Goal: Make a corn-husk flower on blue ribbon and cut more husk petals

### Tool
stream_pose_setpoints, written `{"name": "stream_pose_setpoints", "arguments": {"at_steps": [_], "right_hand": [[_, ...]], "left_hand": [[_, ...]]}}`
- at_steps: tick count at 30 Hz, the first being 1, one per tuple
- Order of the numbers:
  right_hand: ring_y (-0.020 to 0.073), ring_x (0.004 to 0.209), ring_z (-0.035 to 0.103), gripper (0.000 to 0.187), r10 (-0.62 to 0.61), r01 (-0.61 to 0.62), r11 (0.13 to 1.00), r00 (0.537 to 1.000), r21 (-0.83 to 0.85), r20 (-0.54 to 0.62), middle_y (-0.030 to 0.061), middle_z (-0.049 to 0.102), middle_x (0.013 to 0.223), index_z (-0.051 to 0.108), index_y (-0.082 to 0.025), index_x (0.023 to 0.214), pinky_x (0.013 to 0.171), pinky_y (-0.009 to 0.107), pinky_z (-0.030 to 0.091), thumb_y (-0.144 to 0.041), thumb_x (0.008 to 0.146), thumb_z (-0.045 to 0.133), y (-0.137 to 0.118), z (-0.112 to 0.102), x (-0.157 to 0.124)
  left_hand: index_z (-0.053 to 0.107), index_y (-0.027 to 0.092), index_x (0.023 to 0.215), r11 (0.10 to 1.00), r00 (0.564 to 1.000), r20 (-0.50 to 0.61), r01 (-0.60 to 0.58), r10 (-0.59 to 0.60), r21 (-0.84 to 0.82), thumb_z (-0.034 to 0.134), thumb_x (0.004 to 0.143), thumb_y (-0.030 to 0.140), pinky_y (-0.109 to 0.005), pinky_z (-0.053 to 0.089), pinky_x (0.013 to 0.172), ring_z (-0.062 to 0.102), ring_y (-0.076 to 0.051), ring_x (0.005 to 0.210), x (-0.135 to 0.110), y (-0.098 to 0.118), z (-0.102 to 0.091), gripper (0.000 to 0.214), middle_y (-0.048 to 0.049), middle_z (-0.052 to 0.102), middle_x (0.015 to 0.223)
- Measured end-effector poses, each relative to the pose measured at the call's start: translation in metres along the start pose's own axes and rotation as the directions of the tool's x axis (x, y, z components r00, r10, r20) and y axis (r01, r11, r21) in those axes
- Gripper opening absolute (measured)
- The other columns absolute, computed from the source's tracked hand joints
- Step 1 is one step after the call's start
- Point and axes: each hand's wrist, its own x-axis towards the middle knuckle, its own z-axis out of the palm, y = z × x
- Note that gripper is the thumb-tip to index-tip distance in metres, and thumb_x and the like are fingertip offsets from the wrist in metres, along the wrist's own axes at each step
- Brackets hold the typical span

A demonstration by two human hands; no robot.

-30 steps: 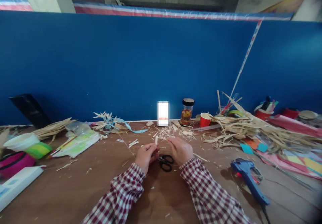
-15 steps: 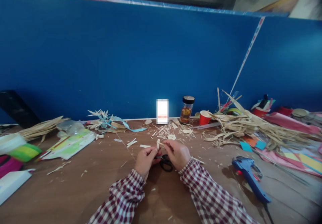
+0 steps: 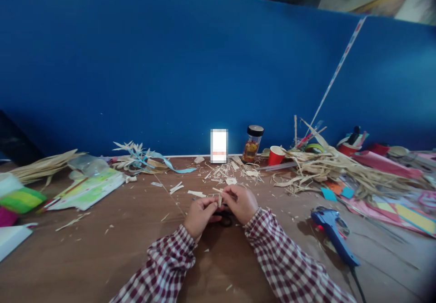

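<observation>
My left hand (image 3: 200,213) and my right hand (image 3: 241,202) meet over the middle of the brown table (image 3: 102,257). Both pinch small pale straw strips (image 3: 220,195) that cross each other between the fingertips. Black scissors (image 3: 225,221) lie on the table just under my hands, mostly hidden by them. Both sleeves are red and white check.
A blue glue gun (image 3: 332,232) lies to the right. Behind it is a heap of dried straw (image 3: 344,171) and coloured paper. A red cup (image 3: 275,155) and a jar (image 3: 252,144) stand by the blue wall. Straw offcuts (image 3: 231,172), a green sheet (image 3: 86,189) and containers lie left.
My hands have come closer together and the straw strip, held upright by the left hand before, now sits crossed with another between both hands. The view has tilted down slightly.
</observation>
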Motion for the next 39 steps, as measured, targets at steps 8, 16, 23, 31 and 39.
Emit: {"name": "stream_pose_setpoints", "arguments": {"at_steps": [8,16,23,31,39], "right_hand": [[0.0115,0.062,0.057,0.022,-0.003,0.003,0.999,1.000,-0.033,-0.009,-0.0016,0.064,0.067,0.061,-0.022,0.078,0.055,0.019,0.037,-0.037,0.083,0.045,0.001,0.001,-0.001],[0.0118,0.063,0.057,0.022,0.001,-0.001,0.999,1.000,-0.040,-0.011,-0.0012,0.065,0.069,0.060,-0.022,0.078,0.055,0.019,0.037,-0.037,0.083,0.046,0.000,0.002,-0.001],[0.0118,0.061,0.057,0.022,-0.011,0.011,1.000,1.000,-0.008,-0.015,-0.0014,0.065,0.067,0.060,-0.022,0.077,0.056,0.019,0.037,-0.038,0.084,0.045,-0.001,0.003,-0.002],[0.0124,0.062,0.056,0.024,-0.057,0.057,0.998,0.998,0.007,0.014,-0.0002,0.064,0.069,0.062,-0.023,0.085,0.057,0.019,0.038,-0.035,0.086,0.041,-0.003,0.001,-0.002],[0.0123,0.065,0.058,0.024,-0.070,0.060,0.993,0.992,0.101,0.107,-0.0011,0.066,0.070,0.063,-0.022,0.079,0.058,0.019,0.039,-0.034,0.085,0.043,-0.002,0.005,-0.003]], "left_hand": [[0.064,0.014,0.076,1.000,1.000,-0.029,0.006,-0.006,0.014,0.069,0.062,0.027,-0.021,0.051,0.054,0.062,-0.015,0.070,0.002,-0.004,-0.001,0.020,-0.0054,0.066,0.070],[0.063,0.015,0.074,1.000,1.000,-0.022,-0.002,0.002,0.008,0.069,0.060,0.025,-0.021,0.051,0.053,0.060,-0.013,0.068,0.000,0.000,0.001,0.018,-0.0017,0.063,0.069],[0.065,0.014,0.073,1.000,1.000,-0.029,0.006,-0.007,-0.028,0.071,0.059,0.032,-0.020,0.050,0.054,0.056,-0.011,0.066,-0.001,0.000,0.000,0.023,-0.0026,0.061,0.069],[0.065,0.015,0.079,0.997,0.999,-0.045,-0.007,0.003,-0.074,0.067,0.063,0.035,-0.020,0.050,0.054,0.056,-0.013,0.071,0.001,-0.002,-0.001,0.025,-0.0033,0.061,0.073],[0.061,0.013,0.067,0.997,0.996,-0.043,-0.081,0.081,-0.014,0.065,0.065,0.031,-0.018,0.048,0.054,0.056,-0.009,0.061,0.005,-0.011,-0.002,0.019,-0.0006,0.061,0.064]]}}
